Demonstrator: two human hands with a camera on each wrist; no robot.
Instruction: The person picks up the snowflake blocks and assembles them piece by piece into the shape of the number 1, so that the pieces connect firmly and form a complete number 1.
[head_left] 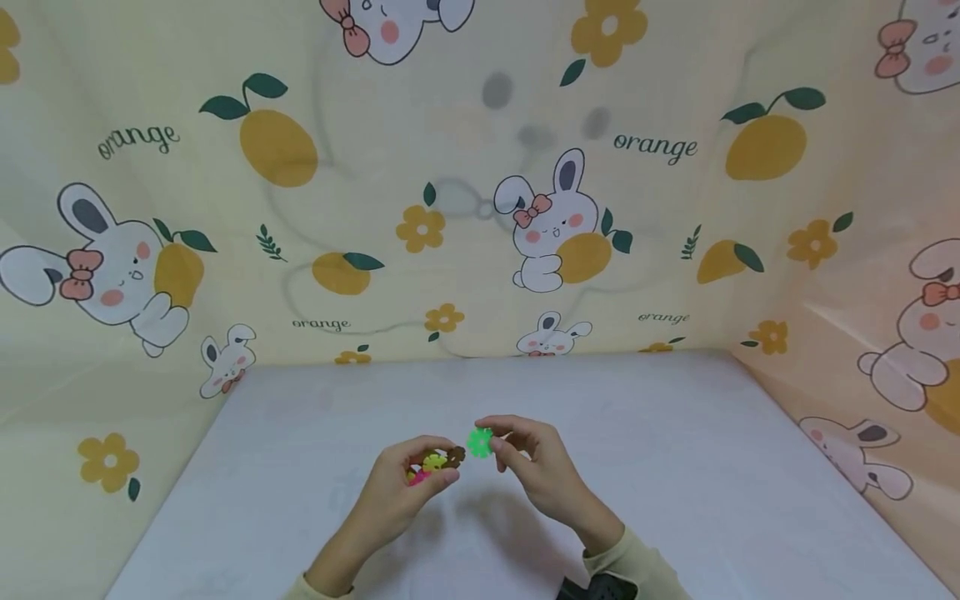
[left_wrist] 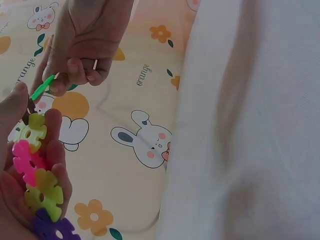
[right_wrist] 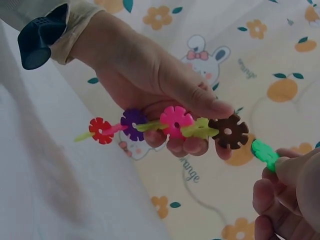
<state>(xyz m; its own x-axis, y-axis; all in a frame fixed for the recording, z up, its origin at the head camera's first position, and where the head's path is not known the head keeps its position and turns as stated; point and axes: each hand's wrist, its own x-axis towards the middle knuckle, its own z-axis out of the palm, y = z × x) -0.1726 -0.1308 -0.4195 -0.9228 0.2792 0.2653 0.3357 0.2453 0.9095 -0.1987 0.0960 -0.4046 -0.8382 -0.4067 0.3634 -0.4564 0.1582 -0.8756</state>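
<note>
My left hand point(head_left: 401, 483) holds a chain of interlocked plastic snowflake discs, its thumb and fingers curled round it. In the right wrist view a brown disc point(right_wrist: 228, 131) forms the chain's end near the fingertips. Pink point(right_wrist: 176, 122), purple point(right_wrist: 133, 125) and red discs point(right_wrist: 100, 130) follow, with yellow-green ones between them. My right hand point(head_left: 543, 467) pinches a single green snowflake disc point(head_left: 480, 442) between thumb and index finger. That green disc is right beside the brown end, with a small gap showing in the right wrist view. Both hands are raised above the table.
A white-covered table point(head_left: 300, 417) lies under the hands. Behind and at both sides hangs a cream curtain point(head_left: 450, 108) printed with rabbits, oranges and flowers. A black device point(head_left: 597, 588) sits at the right wrist.
</note>
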